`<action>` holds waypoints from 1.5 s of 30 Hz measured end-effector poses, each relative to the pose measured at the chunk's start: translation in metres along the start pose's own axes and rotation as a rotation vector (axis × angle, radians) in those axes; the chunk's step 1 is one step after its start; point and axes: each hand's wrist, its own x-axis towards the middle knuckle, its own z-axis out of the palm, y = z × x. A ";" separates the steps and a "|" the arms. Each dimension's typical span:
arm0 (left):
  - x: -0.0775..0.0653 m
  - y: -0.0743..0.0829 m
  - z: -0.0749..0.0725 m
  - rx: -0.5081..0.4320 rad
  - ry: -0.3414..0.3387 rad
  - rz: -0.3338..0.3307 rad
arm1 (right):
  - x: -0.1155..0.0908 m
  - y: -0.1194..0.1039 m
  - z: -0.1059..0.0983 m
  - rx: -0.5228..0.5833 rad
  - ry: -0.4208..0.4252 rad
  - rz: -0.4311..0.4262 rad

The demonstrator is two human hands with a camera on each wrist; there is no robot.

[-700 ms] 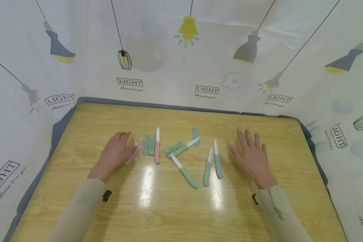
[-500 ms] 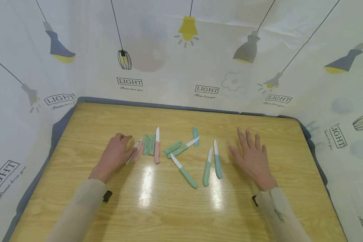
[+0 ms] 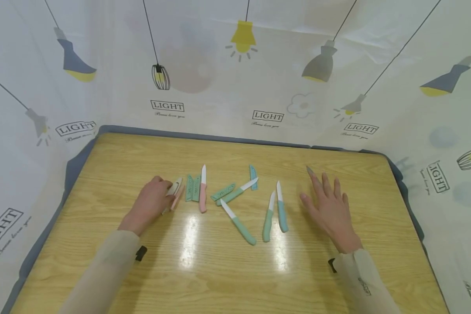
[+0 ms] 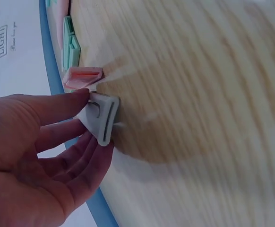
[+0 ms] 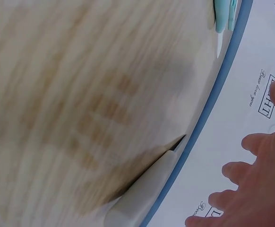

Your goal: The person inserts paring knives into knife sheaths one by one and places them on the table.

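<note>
My left hand [image 3: 151, 198] pinches a white knife sheath [image 4: 99, 118] between thumb and fingertips; its slotted end shows in the left wrist view. Right beside it, a pink sheath [image 4: 84, 77] stands tipped on its edge, close to the thumb. My right hand [image 3: 331, 211] is spread over the right side of the table, fingers loosely extended. Under it lies a knife with a whitish handle [image 5: 144, 191] and a dark blade tip [image 5: 179, 143], mostly hidden in the head view. To the left of that hand are a blue-handled knife [image 3: 282, 216] and a green-handled knife [image 3: 267, 224].
Two green sheaths [image 3: 189, 189] and a pink-handled knife [image 3: 203, 198] lie right of the left hand. Mid-table are another green knife [image 3: 243, 229], a green knife [image 3: 230, 197] by a green sheath [image 3: 223, 191], and a blue sheath [image 3: 252, 171]. Printed cloth walls [image 3: 220, 104] surround the wooden table [image 3: 235, 283].
My left hand has shifted slightly right, and the white sheath has moved with it. The pink sheath has tipped onto its edge. My right hand has drifted a little right and nearer.
</note>
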 end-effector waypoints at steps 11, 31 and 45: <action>-0.011 -0.008 -0.007 -0.038 0.045 -0.041 | 0.004 0.008 0.007 -0.014 0.002 -0.009; -0.005 0.020 -0.010 -1.267 -0.022 -0.153 | -0.007 0.028 -0.002 0.001 -0.031 0.056; 0.002 0.064 -0.003 -2.106 -0.141 -0.172 | -0.012 0.028 0.000 0.007 -0.036 0.057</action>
